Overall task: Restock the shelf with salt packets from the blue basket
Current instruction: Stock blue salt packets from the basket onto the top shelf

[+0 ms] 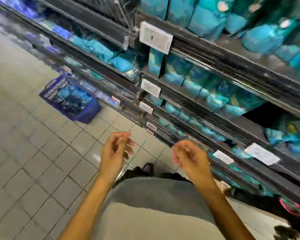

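Stock position, salt restock: both of your hands are empty. Your left hand (115, 149) hangs in front of your waist with fingers loosely curled round nothing; your right hand (190, 155) does the same, just beside the front edge of the lower shelf (249, 172). The blue basket (71, 99) sits on the tiled floor (24, 135) against the foot of the shelving, well ahead of you and off to your left, with blue-wrapped salt packets (71, 94) heaped inside; the blur hides how many. Its long side appears to run roughly along the shelf front. Shelf stock: rows of teal and blue packets (189, 78) fill the tiers to your right, white price tags (155, 37) clipped along the rails, with one dark gap (260, 115) visible in a middle tier. Key relation: the basket lies forward and left of both hands, so your left hand is the nearer one. Judgement: you would need to step or lean toward it before either hand could reach a packet.
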A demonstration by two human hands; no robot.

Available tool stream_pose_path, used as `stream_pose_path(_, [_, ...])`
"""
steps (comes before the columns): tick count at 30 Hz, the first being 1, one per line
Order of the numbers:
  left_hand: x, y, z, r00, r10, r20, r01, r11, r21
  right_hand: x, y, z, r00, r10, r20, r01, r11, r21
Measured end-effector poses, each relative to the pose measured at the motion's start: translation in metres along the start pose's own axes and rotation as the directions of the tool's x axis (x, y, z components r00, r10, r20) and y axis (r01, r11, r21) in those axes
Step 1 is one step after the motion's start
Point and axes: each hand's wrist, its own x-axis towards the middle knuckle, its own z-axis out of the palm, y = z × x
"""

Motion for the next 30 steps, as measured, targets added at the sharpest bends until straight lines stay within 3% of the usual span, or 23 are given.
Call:
stream_pose_path(8, [-0.046,-0.035,-0.020,0.942,-0.175,-0.285,0.153,0.983,-0.100,-0.008,0.031,-0.004,0.976,0.144,0.166,-0.122,0.983,-0.135])
stream_pose_path(17, [-0.118,-0.077,-0.047,0.797,-0.269,-0.541,0.234,0.963,-0.134,0.002,0.042,0.023,0.876,0.285,0.389,-0.209,0.951,-0.226])
stream_pose_path(22, [-0.138,-0.094,-0.053,0.725,-0.254,-0.641,0.210,0.967,-0.146,0.040,0.026,0.077,0.832,0.257,0.492,-0.149,0.957,-0.248])
stream_pose_path(26, [-0.153,-0.107,-0.079,0.610,-0.298,-0.734,0.200,0.954,-0.221,0.073,0.008,0.145,0.786,0.233,0.573,-0.082,0.957,-0.277])
stream_pose_path(30, [-0.156,-0.123,-0.118,0.546,-0.358,-0.758,0.202,0.934,-0.295,0.094,-0.005,0.219,0.747,0.226,0.626,-0.057,0.959,-0.279])
